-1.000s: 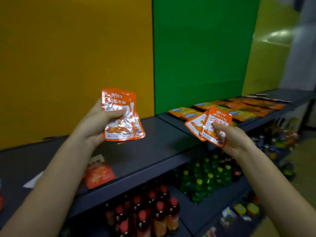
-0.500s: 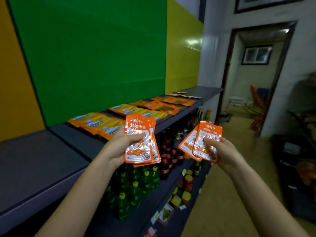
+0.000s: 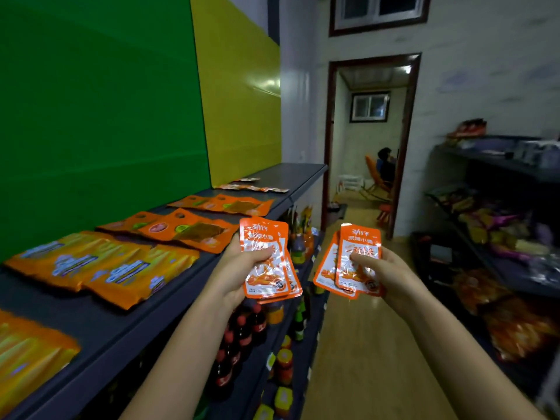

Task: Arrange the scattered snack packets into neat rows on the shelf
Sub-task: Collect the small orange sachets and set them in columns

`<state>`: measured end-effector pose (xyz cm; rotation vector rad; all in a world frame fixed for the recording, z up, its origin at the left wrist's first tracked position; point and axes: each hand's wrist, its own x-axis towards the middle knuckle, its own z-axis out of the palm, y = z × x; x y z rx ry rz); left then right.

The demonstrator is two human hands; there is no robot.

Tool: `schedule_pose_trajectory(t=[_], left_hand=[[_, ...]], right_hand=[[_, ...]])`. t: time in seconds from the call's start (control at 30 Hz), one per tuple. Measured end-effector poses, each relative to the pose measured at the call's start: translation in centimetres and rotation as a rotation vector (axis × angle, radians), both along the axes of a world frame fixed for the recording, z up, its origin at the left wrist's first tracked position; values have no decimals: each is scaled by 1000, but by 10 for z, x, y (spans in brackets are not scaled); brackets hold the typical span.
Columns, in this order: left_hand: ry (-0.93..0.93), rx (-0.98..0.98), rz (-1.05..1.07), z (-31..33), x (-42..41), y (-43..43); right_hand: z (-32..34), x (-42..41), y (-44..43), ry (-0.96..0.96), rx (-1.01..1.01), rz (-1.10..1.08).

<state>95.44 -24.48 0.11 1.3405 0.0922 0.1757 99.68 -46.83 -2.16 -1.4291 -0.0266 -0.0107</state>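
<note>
Left thumb (image 3: pixel 258 255) is pressing across the printed face of the left-hand packets (image 3: pixel 268 277), a small fan of orange snack sachets. The other fingers are curling behind them, out of sight. The left hand (image 3: pixel 235 272) is thus gripping at least two sachets, upright, long axis running top to bottom, faces toward the camera.

Right thumb (image 3: pixel 362 262) is pinching the right-hand packets (image 3: pixel 353 277) in the same manner, with the right hand (image 3: pixel 394 277) grasping this second fan from its right edge. Both fans are hanging in the air over the aisle, apart from each other and not touching the shelf.

The top shelf (image 3: pixel 100 319) is lying to the left of both hands and running away ahead. The left hand is the nearer one, just beside its front edge. Yellow-orange bags (image 3: pixel 100 265) and larger orange packets (image 3: pixel 194 230) are lying flat on it in rows. A short line of small packets (image 3: pixel 251 187) is lying at the far end, well ahead of the hands, with bare shelf beside it.

By this reading, the coming move is calling for a reach forward and leftward, tipping the upright sachets flat to join that far row.
</note>
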Motion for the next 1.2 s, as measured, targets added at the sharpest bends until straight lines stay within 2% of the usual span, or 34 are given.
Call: schedule_pose_trajectory(t=[0.1, 0.33, 0.5, 0.73, 0.83, 1.2], left_hand=[[-5, 20, 2, 4, 45, -11], [40, 76, 97, 4, 131, -10], [34, 68, 216, -1, 197, -23], [22, 15, 416, 4, 291, -61], [34, -17, 466, 3, 326, -76], [24, 64, 585, 6, 435, -81]], right_hand=[[0, 45, -7, -10, -7, 9], [-8, 158, -1, 31, -3, 195], [-12, 246, -9, 62, -35, 326], [16, 359, -46, 40, -45, 494], [17, 399, -51, 42, -55, 549], [21, 524, -24, -12, -50, 719]])
